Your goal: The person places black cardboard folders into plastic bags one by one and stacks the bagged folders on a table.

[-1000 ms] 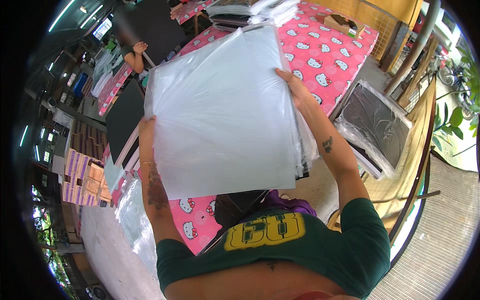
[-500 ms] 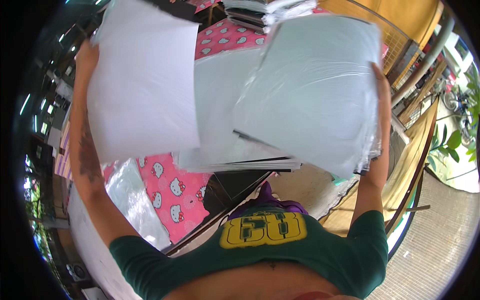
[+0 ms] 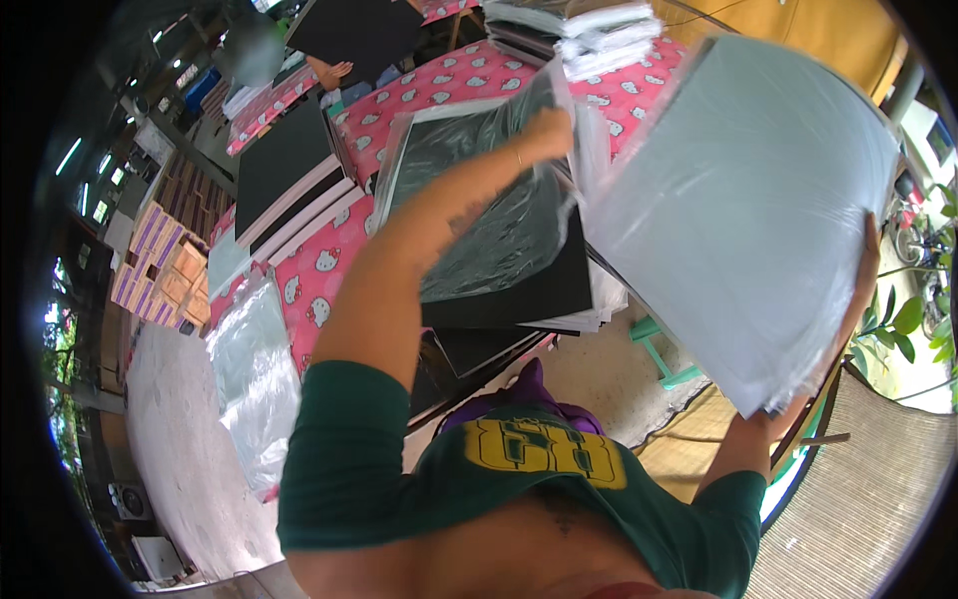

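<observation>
The counter [image 3: 639,85], covered by a pink cartoon-print cloth, is stretching far across the scene, carrying a stack of black sheets [image 3: 519,290] near its near edge. The right hand [image 3: 866,290] is holding a thick stack of clear plastic bags [image 3: 748,220] upright at right, fingers wrapped around its right edge. The left hand [image 3: 544,130], arm reaching far and nearer the sheets, is pinching a single clear bag [image 3: 479,190] lying over them, just left of the stack.

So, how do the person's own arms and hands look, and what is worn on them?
Both arms wear short dark green sleeves; the forearms are bare. The left forearm carries dark tattoo markings, and a thin ring shows on the left hand. The right hand has no glove.
</observation>
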A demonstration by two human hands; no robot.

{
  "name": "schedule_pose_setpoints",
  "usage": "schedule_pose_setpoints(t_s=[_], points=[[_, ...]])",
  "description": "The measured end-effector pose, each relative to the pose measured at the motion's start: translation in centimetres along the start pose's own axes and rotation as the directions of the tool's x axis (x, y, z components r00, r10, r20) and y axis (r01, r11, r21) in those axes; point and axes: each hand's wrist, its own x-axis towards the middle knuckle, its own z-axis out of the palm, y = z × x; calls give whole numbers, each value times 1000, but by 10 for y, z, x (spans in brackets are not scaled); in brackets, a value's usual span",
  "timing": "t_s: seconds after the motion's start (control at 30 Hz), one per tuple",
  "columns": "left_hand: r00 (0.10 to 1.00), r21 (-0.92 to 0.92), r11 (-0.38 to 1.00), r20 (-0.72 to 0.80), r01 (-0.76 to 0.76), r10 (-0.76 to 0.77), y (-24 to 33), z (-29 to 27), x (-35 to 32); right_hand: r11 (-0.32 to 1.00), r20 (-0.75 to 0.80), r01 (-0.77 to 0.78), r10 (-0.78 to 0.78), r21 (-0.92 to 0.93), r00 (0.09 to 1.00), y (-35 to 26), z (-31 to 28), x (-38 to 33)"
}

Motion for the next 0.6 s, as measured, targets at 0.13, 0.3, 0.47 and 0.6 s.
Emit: schedule_pose_setpoints(t_s=[0.13, 0.3, 0.47, 0.6], points=[[954, -195, 981, 296, 5, 54, 16, 34, 5, 996, -25, 51, -49, 70, 998, -32, 6, -49], [900, -907, 154, 414, 393, 139, 47, 4, 4, 996, 1, 3, -3, 88, 1000, -47, 16, -43], [908, -993, 39, 118, 112, 401, 91, -64, -9, 952, -40, 213, -227, -219, 973, -41, 4, 2], [963, -924, 299, -184, -237, 197, 22, -153, -53, 811, 151, 422, -396, -405, 906, -12, 54, 87]])
